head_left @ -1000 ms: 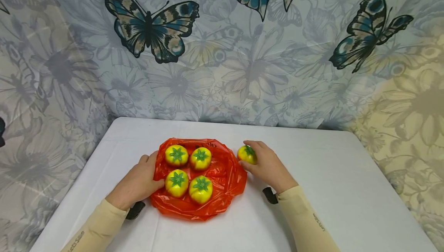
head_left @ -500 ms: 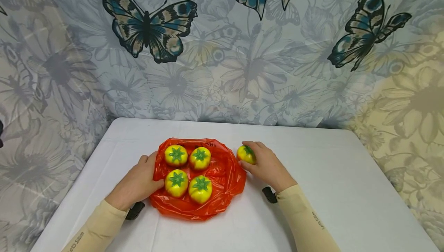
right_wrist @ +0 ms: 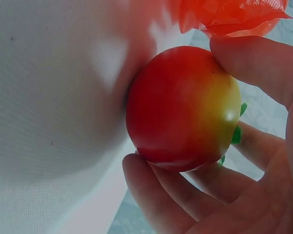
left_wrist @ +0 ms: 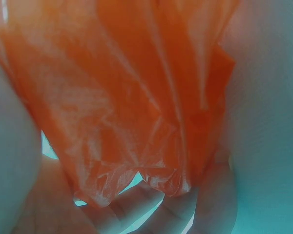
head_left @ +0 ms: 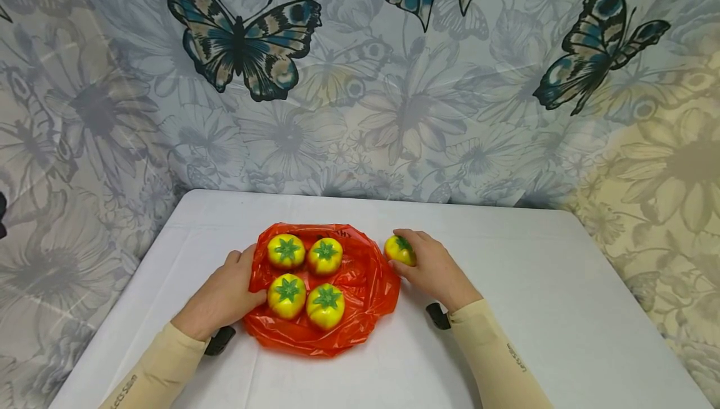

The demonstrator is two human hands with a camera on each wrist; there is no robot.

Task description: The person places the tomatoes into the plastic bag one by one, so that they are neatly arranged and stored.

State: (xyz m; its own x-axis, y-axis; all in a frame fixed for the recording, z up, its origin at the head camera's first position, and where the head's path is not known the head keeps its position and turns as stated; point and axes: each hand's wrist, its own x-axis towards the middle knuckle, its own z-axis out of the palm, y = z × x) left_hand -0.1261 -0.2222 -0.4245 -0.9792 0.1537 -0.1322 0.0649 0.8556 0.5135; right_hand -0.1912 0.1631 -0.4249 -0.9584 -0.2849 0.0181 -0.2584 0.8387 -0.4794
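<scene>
A red plastic bag (head_left: 360, 284) sits on the table with its mouth spread, and several toy tomatoes (head_left: 325, 307), yellow on top with green star-shaped leaves, show inside. At the bag's left side, my left hand (head_left: 222, 293) grips its edge, thumb at the near part. The left wrist view has the crinkled bag (left_wrist: 132, 107) filling the space before the fingers (left_wrist: 173, 209). Just beyond the bag's right edge, my right hand (head_left: 435, 271) holds one more tomato (right_wrist: 180, 109), glossy red underneath and against the white cloth. Thumb and fingers lie on opposite sides of it.
A white cloth (head_left: 534, 309) covers the table, whose back edge meets a wall hanging (head_left: 405, 115) with butterflies and flowers. Dark wrist cameras (head_left: 437, 317) sit under both wrists.
</scene>
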